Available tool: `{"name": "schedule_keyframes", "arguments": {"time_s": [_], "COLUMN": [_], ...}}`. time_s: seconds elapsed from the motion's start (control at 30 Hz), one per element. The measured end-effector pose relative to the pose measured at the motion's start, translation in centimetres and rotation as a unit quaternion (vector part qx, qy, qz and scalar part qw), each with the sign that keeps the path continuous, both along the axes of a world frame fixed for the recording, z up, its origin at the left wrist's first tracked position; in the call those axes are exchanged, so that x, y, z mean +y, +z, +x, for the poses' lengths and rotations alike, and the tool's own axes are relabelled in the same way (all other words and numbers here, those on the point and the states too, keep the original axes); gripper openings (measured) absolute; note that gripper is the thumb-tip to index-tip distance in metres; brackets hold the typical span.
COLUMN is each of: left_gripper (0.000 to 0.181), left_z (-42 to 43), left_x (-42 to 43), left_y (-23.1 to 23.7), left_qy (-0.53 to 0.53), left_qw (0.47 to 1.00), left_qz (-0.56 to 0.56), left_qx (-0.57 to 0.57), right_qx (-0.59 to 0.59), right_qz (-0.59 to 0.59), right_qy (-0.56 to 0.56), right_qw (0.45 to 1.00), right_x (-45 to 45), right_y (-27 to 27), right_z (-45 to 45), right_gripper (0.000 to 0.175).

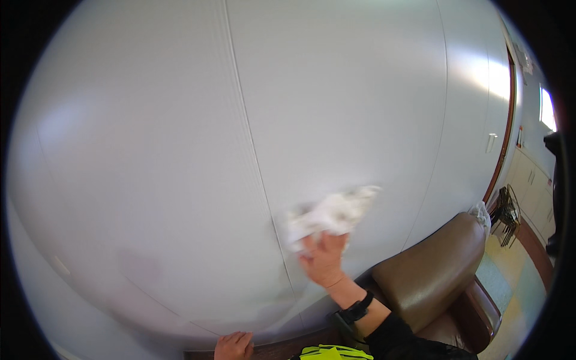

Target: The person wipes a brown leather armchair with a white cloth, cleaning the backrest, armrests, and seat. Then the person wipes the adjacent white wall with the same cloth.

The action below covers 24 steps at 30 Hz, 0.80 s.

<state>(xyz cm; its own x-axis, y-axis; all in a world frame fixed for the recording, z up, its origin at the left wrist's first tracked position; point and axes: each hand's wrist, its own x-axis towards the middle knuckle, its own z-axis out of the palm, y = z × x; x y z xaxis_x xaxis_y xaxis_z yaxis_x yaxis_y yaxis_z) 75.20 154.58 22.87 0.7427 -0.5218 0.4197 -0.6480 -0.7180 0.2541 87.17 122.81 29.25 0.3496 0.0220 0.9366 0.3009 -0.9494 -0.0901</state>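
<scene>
A white wall panel (342, 112) fills most of the view. My right hand (321, 258), with a black watch at its wrist, presses a crumpled white cloth (335, 213) against the panel, just right of a vertical seam; hand and cloth are blurred. Low in the picture, my left hand (234, 345) rests at the foot of the wall by a dark brown wooden edge (288, 348), its fingers loosely bent. No object shows in it, but the picture's lower rim cuts it off.
A brown leather sofa (427, 265) stands against the wall at the lower right. Beyond it are a clear plastic bag (481, 218), stacked metal-framed chairs (507, 211), white cabinets (528, 180) and a door frame (506, 148). A wall switch (491, 142) is at the right.
</scene>
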Motion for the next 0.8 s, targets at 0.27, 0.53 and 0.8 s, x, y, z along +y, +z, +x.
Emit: {"name": "schedule_keyframes", "arguments": {"time_s": [0.27, 0.53, 0.8], "left_gripper": [0.028, 0.028, 0.029], "left_z": [-0.9, -1.8, -0.8], "left_x": [1.2, 5.5, 6.8], "left_y": [0.0, -0.9, -0.9], "left_qy": [0.04, 0.123, 0.119], "left_qw": [0.997, 0.979, 0.987], "left_qz": [0.01, 0.085, 0.038], "left_qx": [0.059, 0.138, 0.105], "right_qx": [-0.037, -0.158, -0.215], "right_qz": [-0.201, -0.057, 0.07], "right_qy": [0.14, -0.023, -0.091], "right_qw": [0.969, 0.985, 0.97], "right_x": [4.2, -4.0, -12.2], "right_y": [6.0, 13.3, 18.5], "right_z": [0.2, 1.6, 2.6], "right_gripper": [0.047, 0.058, 0.056]}}
